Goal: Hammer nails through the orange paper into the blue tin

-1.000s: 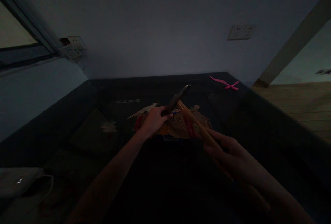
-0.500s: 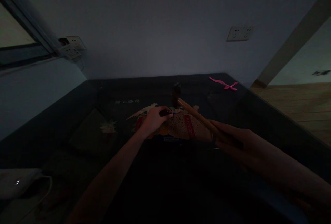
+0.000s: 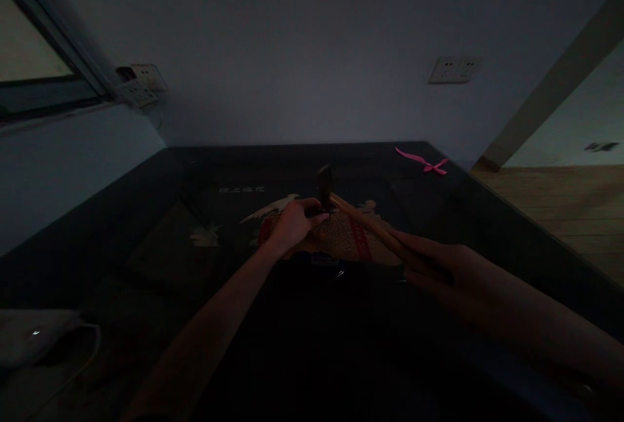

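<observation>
My right hand is wrapped round the wooden handle of a hammer. Its dark head is low, right beside the fingertips of my left hand. Thumb and forefinger of that hand are pinched together. A thin dark bit shows at their tips, too small and dim to name. Beneath both hands lies a tan, dotted patch with red bands; I cannot tell whether it is a separate piece or part of the tabletop's picture.
The dark, glossy table stands against a wall with sockets. A pink ribbon lies at its far right corner. At the left front is a white device with a cable. Light is very dim.
The hammer head has moved down and slightly left, nearer my left fingertips. My left hand stays in nearly the same place, still pinched.
</observation>
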Demonstrator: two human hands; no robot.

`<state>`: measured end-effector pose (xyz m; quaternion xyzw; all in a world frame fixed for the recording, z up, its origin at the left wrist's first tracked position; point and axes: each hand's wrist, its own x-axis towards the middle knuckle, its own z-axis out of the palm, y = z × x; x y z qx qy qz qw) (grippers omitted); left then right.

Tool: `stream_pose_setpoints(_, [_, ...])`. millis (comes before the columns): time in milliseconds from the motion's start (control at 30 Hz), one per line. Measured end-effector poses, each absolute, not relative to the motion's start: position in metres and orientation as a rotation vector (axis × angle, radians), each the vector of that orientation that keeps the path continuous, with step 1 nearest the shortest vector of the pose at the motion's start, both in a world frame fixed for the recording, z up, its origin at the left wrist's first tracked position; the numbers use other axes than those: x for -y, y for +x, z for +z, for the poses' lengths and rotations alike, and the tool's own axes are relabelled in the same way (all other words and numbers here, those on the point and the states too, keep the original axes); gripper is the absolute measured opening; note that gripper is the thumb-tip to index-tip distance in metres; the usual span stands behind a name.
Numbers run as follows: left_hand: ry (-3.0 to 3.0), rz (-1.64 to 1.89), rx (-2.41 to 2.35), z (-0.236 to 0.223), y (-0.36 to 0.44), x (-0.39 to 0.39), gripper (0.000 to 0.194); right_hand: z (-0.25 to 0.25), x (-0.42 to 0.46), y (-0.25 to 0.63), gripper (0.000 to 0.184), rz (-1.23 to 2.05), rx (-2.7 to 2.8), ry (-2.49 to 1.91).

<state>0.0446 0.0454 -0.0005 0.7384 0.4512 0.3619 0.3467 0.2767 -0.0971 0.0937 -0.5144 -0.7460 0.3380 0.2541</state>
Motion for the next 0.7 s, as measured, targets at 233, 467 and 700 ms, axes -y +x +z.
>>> stream_pose_setpoints(233, [1.911, 0.954, -1.154, 0.0008, 0.0453, -0.0442, 0.009, 0.0913, 0.0993, 0.2797, 0.051, 0.903, 2.078, -1.406])
stream_pose_setpoints(467, [1.908, 0.939, -1.152, -0.0003, 0.0448, -0.0443, 0.01, 0.0938, 0.097, 0.2779, 0.046, 0.872, 2.109, -1.448])
stream_pose_setpoints(700, [1.932, 0.897, -1.201, 0.006, 0.0457, -0.0408, 0.008, 0.0969, 0.0949, 0.2742, 0.05, 0.841, 2.109, -1.425])
